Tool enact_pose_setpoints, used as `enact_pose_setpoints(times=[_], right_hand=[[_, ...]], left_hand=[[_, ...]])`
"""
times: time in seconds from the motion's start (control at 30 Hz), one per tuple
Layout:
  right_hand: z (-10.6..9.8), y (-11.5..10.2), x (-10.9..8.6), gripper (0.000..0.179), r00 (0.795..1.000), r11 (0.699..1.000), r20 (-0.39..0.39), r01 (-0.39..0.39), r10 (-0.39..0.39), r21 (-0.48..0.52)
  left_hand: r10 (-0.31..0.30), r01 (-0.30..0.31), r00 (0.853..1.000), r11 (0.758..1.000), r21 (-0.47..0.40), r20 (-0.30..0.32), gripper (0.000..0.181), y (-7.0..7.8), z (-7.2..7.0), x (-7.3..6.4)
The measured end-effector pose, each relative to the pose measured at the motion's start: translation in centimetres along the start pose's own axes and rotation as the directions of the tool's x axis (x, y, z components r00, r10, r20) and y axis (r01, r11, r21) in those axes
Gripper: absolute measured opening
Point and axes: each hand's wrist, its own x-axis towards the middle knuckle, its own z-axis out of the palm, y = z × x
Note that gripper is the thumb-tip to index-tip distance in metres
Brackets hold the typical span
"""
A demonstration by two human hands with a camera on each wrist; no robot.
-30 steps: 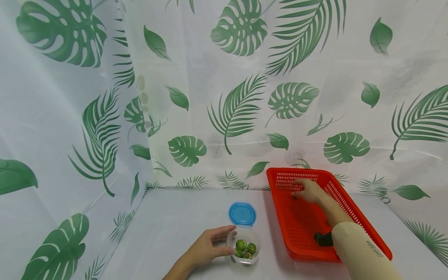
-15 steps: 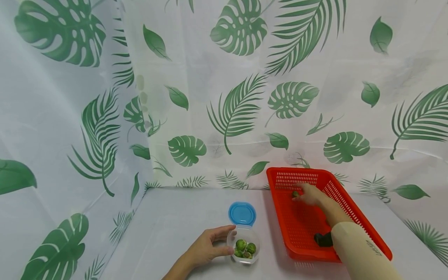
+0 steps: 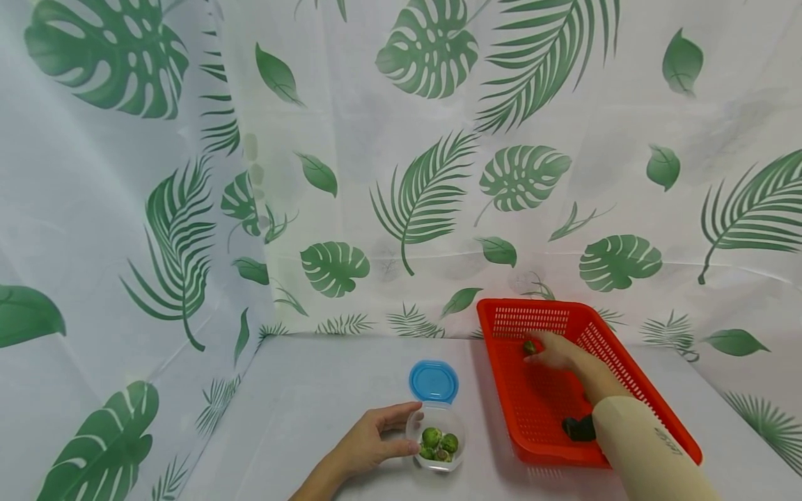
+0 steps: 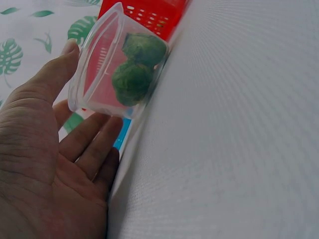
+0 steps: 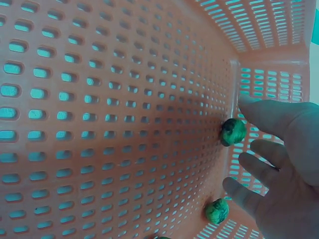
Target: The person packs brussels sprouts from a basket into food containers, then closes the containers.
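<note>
My left hand (image 3: 372,442) steadies a small clear plastic container (image 3: 436,417) on the white table, thumb at its near side and fingers round its far side. Several Brussels sprouts (image 3: 441,444) lie in the container, whose blue lid (image 3: 434,382) is flipped back behind it. Reaching into a red plastic basket (image 3: 510,410), my right hand (image 3: 554,350) has its thumb and fingers spread around a Brussels sprout (image 5: 233,132) near the basket's far end. Another sprout (image 5: 217,211) lies by the wall under the fingertips in the right wrist view.
The basket has slotted walls and floor, and stands right of the container. A black object (image 3: 579,428) shows by the right sleeve (image 3: 645,445). A leaf-printed sheet (image 3: 388,209) hangs behind the table and along its left.
My right hand's fingers have spread and shifted slightly, so the sprout at the basket's far end shows more. My left hand and the container have stayed in place.
</note>
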Motion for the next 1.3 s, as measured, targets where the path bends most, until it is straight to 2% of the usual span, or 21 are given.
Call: enact_pose_setpoints(times=[0.17, 0.3, 0.53, 0.8, 1.03, 1.13, 1.3], right_hand=[[0.01, -0.21, -0.39, 0.077, 0.999, 0.999, 0.041, -0.014, 0.015, -0.035], [0.07, -0.19, -0.33, 0.080, 0.998, 0.999, 0.041, -0.037, 0.038, -0.023], [0.24, 0.17, 0.06, 0.072, 1.000, 1.000, -0.020, 0.010, -0.010, -0.015], [0.11, 0.10, 0.09, 0.054, 1.000, 0.999, -0.019, 0.022, -0.023, -0.034], [0.16, 0.13, 0.01, 0.060, 1.000, 1.000, -0.022, -0.005, 0.005, -0.017], [0.15, 0.19, 0.09, 0.061, 1.000, 1.000, -0.029, 0.007, -0.008, -0.011], [0.02, 0.12, 0.05, 0.051, 0.999, 0.999, -0.032, 0.033, -0.034, -0.028]], left_hand=[[0.004, -0.004, 1.000, 1.000, -0.006, 0.002, 0.058, -0.11, -0.05, 0.01], [0.002, -0.002, 1.000, 1.000, -0.001, -0.002, 0.057, -0.09, -0.04, -0.01], [-0.009, 0.009, 1.000, 1.000, 0.002, -0.005, 0.055, 0.22, 0.03, -0.16], [0.001, -0.001, 1.000, 1.000, 0.012, -0.009, 0.055, 0.18, 0.04, -0.12], [-0.007, 0.007, 1.000, 1.000, 0.008, -0.011, 0.055, -0.12, 0.04, -0.01], [-0.012, 0.012, 1.000, 1.000, 0.011, -0.015, 0.055, -0.02, 0.06, -0.07], [-0.023, 0.023, 1.000, 0.999, 0.022, -0.016, 0.055, 0.13, 0.06, -0.14]])
